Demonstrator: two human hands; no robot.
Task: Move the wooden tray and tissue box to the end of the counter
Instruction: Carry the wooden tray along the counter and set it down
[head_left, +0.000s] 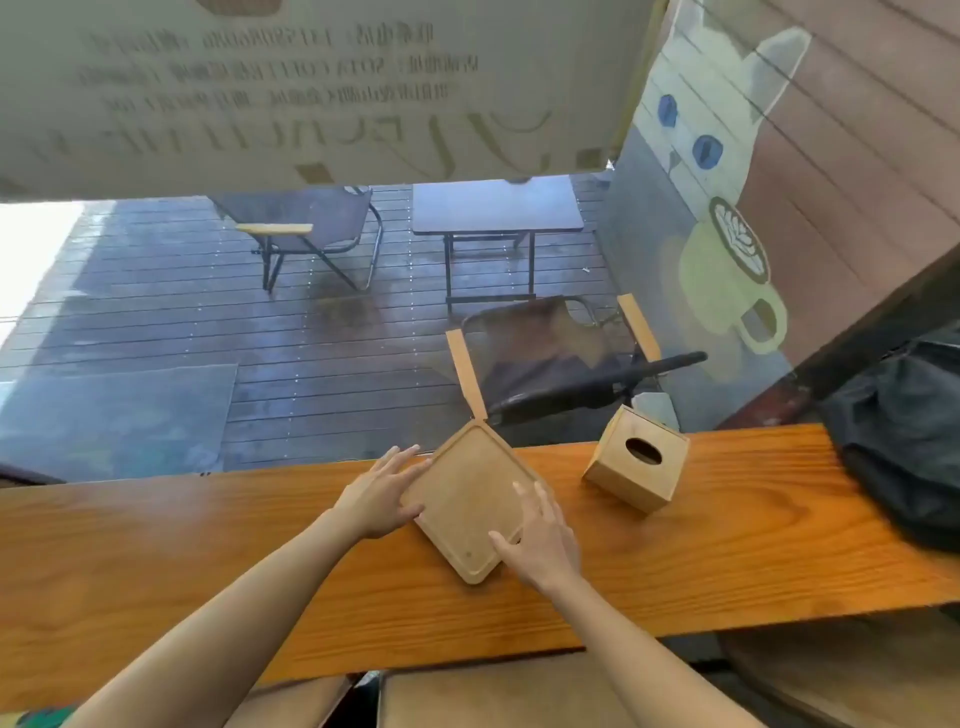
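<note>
Here, both forearms reach out over the counter (218, 545) to the wooden tray (462, 499): left hand (382, 493) spread flat on its left edge, right hand (540, 540) splayed on its near-right edge, neither closed around it. The tissue box (636, 467) stands just right of the tray.

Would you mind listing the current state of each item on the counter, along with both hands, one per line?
Square light-wood tray: flat on the wooden counter, turned cornerwise, empty, far corner at the counter's edge.
Cube-shaped wooden tissue box: on the counter right of the tray, tipped, no tissue showing at its oval opening.
Left hand: open, fingers on the tray's left edge.
Right hand: open, resting on the tray's right edge.
Black bag: slumped at the counter's right end.
</note>
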